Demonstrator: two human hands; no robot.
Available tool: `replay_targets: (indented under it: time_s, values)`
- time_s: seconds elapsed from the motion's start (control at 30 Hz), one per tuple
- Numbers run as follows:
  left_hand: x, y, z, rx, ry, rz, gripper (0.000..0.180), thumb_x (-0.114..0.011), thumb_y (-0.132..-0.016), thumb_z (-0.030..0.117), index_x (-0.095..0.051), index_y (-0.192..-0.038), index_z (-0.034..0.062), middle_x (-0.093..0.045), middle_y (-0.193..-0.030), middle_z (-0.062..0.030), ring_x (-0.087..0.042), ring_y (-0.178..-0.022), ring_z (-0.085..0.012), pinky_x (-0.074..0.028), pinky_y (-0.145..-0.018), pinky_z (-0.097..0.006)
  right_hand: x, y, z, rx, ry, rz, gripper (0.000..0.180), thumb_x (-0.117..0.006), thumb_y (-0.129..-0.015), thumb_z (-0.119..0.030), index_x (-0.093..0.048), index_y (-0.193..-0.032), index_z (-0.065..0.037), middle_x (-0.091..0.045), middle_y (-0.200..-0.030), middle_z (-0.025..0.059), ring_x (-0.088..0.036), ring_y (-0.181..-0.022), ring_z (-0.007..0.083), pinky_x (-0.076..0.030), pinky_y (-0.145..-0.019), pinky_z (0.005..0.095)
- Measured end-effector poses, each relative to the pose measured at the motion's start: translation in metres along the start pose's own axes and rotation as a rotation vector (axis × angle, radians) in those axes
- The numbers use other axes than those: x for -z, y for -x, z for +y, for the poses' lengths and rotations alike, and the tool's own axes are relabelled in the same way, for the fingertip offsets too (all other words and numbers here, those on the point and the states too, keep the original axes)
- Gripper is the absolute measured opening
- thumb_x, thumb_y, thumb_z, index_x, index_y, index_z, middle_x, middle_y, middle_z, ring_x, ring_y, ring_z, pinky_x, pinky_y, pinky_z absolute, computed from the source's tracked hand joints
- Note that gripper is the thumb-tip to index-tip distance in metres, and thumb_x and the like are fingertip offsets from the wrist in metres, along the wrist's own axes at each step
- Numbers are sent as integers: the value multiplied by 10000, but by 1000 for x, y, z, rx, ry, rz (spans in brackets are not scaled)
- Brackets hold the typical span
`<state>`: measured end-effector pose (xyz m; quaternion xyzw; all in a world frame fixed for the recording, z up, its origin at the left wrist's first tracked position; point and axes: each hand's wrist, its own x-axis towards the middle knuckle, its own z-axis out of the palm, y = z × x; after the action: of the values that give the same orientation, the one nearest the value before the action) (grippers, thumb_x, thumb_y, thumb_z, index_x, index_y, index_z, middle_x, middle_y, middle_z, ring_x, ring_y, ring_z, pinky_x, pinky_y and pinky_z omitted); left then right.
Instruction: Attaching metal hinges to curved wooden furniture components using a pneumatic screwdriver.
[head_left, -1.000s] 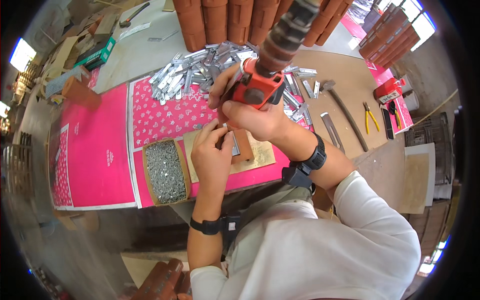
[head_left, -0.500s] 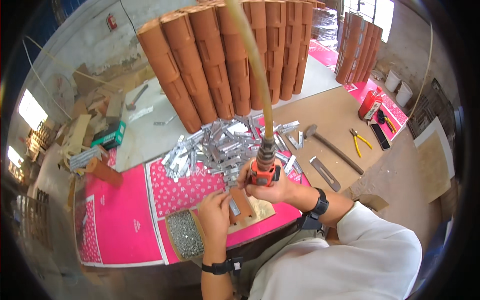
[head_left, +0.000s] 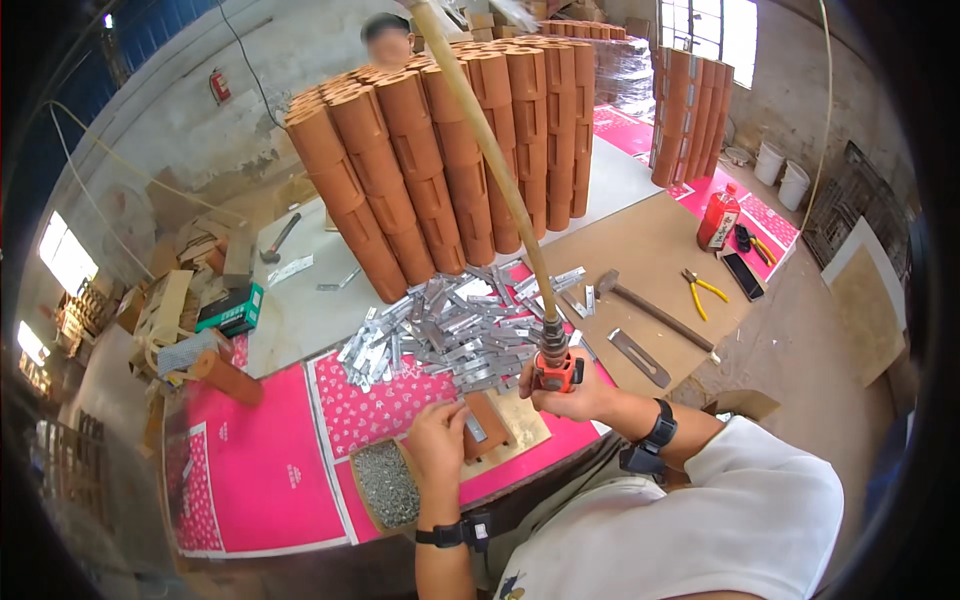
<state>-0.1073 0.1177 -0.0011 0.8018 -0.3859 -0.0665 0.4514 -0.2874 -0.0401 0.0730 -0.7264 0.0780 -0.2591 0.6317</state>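
My right hand (head_left: 572, 397) grips an orange pneumatic screwdriver (head_left: 555, 367) that hangs on a yellowish hose (head_left: 480, 140) from above. Its tip points down beside a small brown wooden block (head_left: 488, 420) with a metal plate (head_left: 477, 428) on it. My left hand (head_left: 437, 440) holds that block on a tan board (head_left: 520, 425). A heap of metal brackets (head_left: 450, 325) lies just beyond my hands. A tray of small screws (head_left: 386, 483) sits left of my left hand.
Stacks of brown grooved wooden pieces (head_left: 440, 170) stand at the back of the table. A hammer (head_left: 645, 308), a flat metal tool (head_left: 640, 357), yellow pliers (head_left: 705, 290), a phone (head_left: 745, 275) and a red bottle (head_left: 718, 218) lie right. Pink sheets (head_left: 270, 450) cover the left. A person (head_left: 388, 40) stands behind the stacks.
My view has tilted up and back, so the stacks and the room show. The screwdriver now sits lower in the picture, still held over the block; both hands stay on their things.
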Motion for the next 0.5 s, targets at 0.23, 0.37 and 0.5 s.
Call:
replay_targets:
  time_s: [0.23, 0.37, 0.5]
  values:
    - [3, -4, -2, 3, -14, -39, 202, -756, -809, 178, -771, -936, 22, -734, -938, -128, -694, -871, -278, -523, -831, -351, -6, 14, -7, -8, -2, 93, 180, -636, -764, 2, -648, -943, -5, -674, -869, 49, -640, -822, 134, -530, -778, 315]
    - [-1, -5, -11, -59, -25, -36, 192, -766, -804, 165, -772, -935, 24, -731, -930, -132, -693, -847, -270, -529, -802, -344, -18, 18, -1, 8, -40, 130, 207, -671, -776, -15, -645, -981, -11, -675, -895, 34, -626, -828, 104, -523, -775, 291]
    - [0, -6, -3, -19, -22, -107, 203, -747, -818, 192, -769, -932, 25, -724, -962, -131, -684, -898, -304, -519, -834, -374, -30, 28, 3, -30, -40, 167, 213, -713, -765, -26, -656, -969, -17, -677, -874, 26, -608, -794, 76, -510, -722, 265]
